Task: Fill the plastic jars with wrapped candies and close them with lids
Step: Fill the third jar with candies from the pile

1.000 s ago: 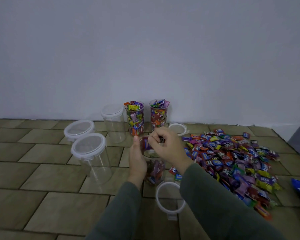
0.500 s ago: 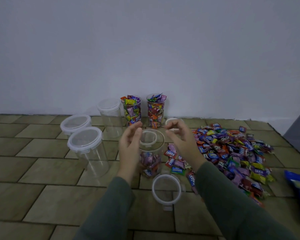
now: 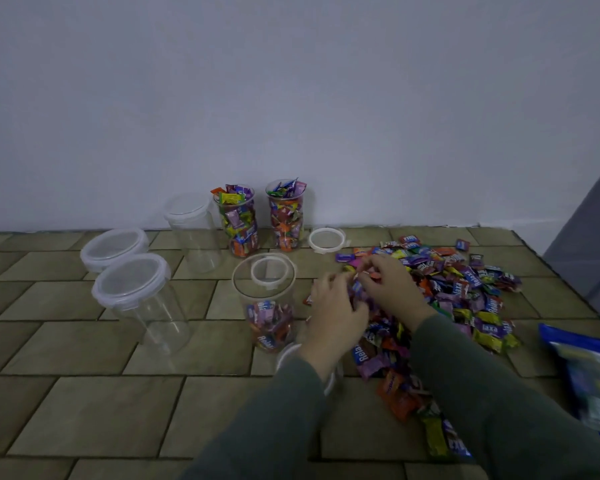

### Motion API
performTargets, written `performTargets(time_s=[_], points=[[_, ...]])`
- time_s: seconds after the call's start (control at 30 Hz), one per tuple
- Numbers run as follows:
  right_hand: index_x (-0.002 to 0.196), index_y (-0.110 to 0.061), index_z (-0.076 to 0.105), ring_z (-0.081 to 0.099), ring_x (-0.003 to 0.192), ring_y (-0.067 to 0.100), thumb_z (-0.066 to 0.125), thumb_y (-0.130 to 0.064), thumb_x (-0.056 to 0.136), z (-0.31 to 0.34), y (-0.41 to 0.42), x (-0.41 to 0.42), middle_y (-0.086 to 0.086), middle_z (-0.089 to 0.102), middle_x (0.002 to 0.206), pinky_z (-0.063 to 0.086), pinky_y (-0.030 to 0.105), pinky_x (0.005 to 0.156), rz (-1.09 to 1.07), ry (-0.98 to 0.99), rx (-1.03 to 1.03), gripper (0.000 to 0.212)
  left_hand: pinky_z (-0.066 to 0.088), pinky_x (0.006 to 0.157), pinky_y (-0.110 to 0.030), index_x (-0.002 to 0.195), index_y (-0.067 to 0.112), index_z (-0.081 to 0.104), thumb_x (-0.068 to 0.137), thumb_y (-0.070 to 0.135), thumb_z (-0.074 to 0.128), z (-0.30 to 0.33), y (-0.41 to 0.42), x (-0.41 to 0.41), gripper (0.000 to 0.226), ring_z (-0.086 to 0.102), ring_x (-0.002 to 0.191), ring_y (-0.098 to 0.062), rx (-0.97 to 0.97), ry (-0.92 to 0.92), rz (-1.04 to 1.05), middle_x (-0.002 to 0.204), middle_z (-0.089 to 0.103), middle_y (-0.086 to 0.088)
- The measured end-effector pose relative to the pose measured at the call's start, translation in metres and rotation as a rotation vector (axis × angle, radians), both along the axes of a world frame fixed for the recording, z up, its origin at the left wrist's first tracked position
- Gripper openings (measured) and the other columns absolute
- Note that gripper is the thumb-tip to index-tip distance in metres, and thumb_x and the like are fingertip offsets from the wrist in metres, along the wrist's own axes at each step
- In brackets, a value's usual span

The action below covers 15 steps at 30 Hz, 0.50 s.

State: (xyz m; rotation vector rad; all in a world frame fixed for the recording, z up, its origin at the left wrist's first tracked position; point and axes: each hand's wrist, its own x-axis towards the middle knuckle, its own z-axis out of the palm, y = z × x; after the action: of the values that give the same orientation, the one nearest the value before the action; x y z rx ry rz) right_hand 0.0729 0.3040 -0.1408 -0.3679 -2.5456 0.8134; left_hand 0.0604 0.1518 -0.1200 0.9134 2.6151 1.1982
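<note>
An open clear jar [image 3: 264,299] stands on the tiled floor, about a third full of wrapped candies. To its right lies a big pile of wrapped candies [image 3: 465,289]. My left hand [image 3: 333,310] and my right hand [image 3: 388,289] are both down on the pile's left edge, fingers curled around candies between them. Two full, uncovered jars [image 3: 238,220] [image 3: 288,216] stand by the wall. A loose lid [image 3: 326,239] lies to their right, and another lid [image 3: 288,355] is mostly hidden under my left wrist.
Three empty lidded jars [image 3: 136,299] [image 3: 113,249] [image 3: 193,230] stand to the left. A blue candy bag [image 3: 589,375] lies at the right edge. A white wall runs along the back, with a grey panel [image 3: 589,244] at the right.
Both hands have moved right, away from the open jar's mouth, down onto the candy pile. The camera has shifted with them.
</note>
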Motion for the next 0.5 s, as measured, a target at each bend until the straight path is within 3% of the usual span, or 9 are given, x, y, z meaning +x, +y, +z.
performTargets(time_s=[0.07,0.17,0.37,0.5], points=[[0.1,-0.019,0.063,0.053,0.104,0.023,0.063,-0.026,0.086,-0.01,0.006,-0.003,0.002,0.058,0.104,0.042,0.036,0.089,-0.013,-0.061,0.136,0.016,0.018,0.117,-0.045,0.149,0.018,0.026,0.093,0.035,0.049,-0.018,0.007,-0.004,0.063,0.014,0.143,-0.034,-0.242,-0.064,0.078,0.156,0.017,-0.012],[0.129,-0.023,0.052,0.039,0.128,0.021,0.053,-0.044,0.091,-0.021,0.009,-0.008,0.001,0.046,0.135,0.037,0.044,0.102,0.017,-0.201,0.297,0.044,0.007,0.117,-0.049,0.154,0.018,0.004,0.097,0.05,0.039,-0.033,0.017,-0.008,0.074,-0.003,0.148,-0.035,-0.408,-0.117,0.129,0.161,-0.004,-0.011],[0.145,-0.021,0.036,0.023,0.141,0.023,0.043,-0.05,0.096,-0.023,0.018,-0.033,0.002,0.033,0.151,0.025,0.047,0.113,0.04,-0.276,0.311,0.057,-0.001,0.115,-0.055,0.155,0.022,0.0,0.097,0.059,0.027,-0.04,0.038,-0.026,0.074,-0.007,0.147,-0.036,-0.487,-0.27,0.185,0.162,-0.008,-0.011],[0.147,-0.026,0.031,0.015,0.145,0.023,0.039,-0.053,0.096,-0.03,0.026,-0.057,0.0,0.022,0.157,0.02,0.049,0.115,0.095,-0.409,0.385,0.058,0.006,0.115,-0.055,0.155,0.02,0.002,0.1,0.053,0.026,-0.05,0.045,-0.036,0.068,-0.001,0.147,-0.037,-0.515,-0.17,0.174,0.162,-0.002,-0.01]])
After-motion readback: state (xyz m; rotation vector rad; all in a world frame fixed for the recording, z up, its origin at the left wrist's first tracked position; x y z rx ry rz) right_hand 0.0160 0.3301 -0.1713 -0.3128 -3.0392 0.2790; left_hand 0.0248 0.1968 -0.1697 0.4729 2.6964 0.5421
